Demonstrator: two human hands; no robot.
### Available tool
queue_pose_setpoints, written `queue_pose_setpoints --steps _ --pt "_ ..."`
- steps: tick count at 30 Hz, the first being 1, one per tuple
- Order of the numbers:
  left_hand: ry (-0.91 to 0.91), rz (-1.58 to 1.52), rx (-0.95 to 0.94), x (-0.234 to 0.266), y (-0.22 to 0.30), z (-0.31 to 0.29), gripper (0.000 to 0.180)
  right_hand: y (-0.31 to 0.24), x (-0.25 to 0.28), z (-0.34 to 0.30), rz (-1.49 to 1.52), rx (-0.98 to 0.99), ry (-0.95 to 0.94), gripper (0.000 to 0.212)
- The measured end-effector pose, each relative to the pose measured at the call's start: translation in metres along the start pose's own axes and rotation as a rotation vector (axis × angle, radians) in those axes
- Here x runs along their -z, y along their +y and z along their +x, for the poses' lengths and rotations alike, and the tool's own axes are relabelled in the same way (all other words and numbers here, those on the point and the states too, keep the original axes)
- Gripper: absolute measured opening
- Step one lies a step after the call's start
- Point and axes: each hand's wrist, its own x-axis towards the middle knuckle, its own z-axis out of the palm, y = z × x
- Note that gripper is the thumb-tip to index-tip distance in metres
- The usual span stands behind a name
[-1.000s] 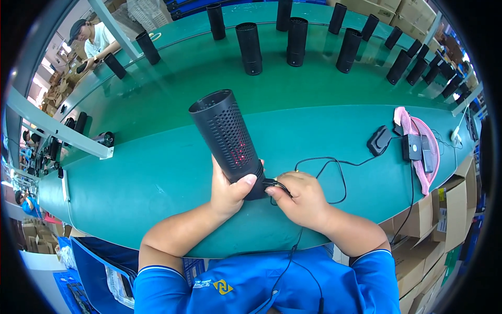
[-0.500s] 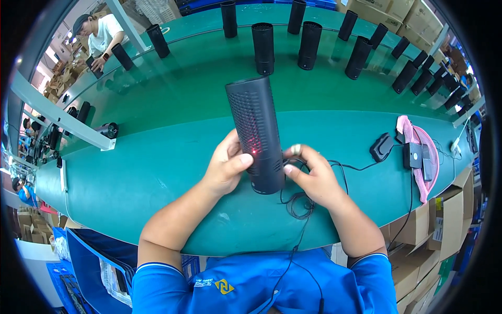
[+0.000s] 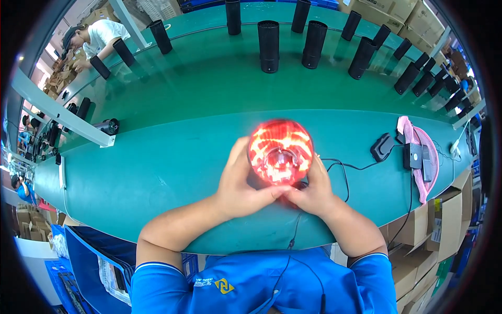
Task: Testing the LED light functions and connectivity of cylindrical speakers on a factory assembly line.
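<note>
Both my hands hold a black perforated cylinder point(image 3: 281, 149), one end turned up toward the head view. That end glows bright red and orange, with a rounded shape in the middle, and the black body is mostly hidden behind it. Around its left side my left hand point(image 3: 241, 183) is wrapped, thumb across the near edge. My right hand point(image 3: 316, 188) grips the right side, its thumb meeting the left one below the glow. A thin black cable point(image 3: 340, 170) runs from beside my right hand to a black plug-shaped block point(image 3: 383, 147) on the green table point(image 3: 157, 178).
Similar black cylinders point(image 3: 269, 47) stand in rows along the far belt. At right lie a pink-rimmed piece point(image 3: 431, 157) and a black box point(image 3: 413, 156). A white post point(image 3: 63, 112) rises at left. Another person point(image 3: 102, 39) works at far left. Cardboard boxes point(image 3: 449, 220) fill the lower right.
The cylinder has tipped from side-on to end-on, and its glowing end now faces up. My right hand has moved from the cable onto the cylinder. The far cylinders have shifted slightly right.
</note>
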Motion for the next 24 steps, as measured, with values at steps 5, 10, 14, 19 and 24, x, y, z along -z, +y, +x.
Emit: queue_pose_setpoints --steps 5,10,14,19,24 --pt "-0.048 0.222 -0.306 0.000 0.002 -0.001 0.062 0.006 0.002 0.001 -0.005 0.211 -0.021 0.075" --pt "-0.027 0.217 -0.602 -0.002 0.004 0.002 0.059 0.014 -0.002 -0.002 -0.114 0.328 0.005 0.072" --pt "-0.029 0.217 -0.605 -0.002 0.005 0.002 0.059 0.013 -0.001 -0.002 -0.142 0.345 0.007 0.068" --pt "-0.029 0.211 -0.599 -0.001 0.005 0.002 0.059 0.012 -0.003 -0.001 -0.124 0.336 0.024 0.067" --pt "-0.024 0.211 -0.592 -0.001 0.004 0.002 0.060 0.017 -0.007 -0.001 -0.072 0.334 0.042 0.068"
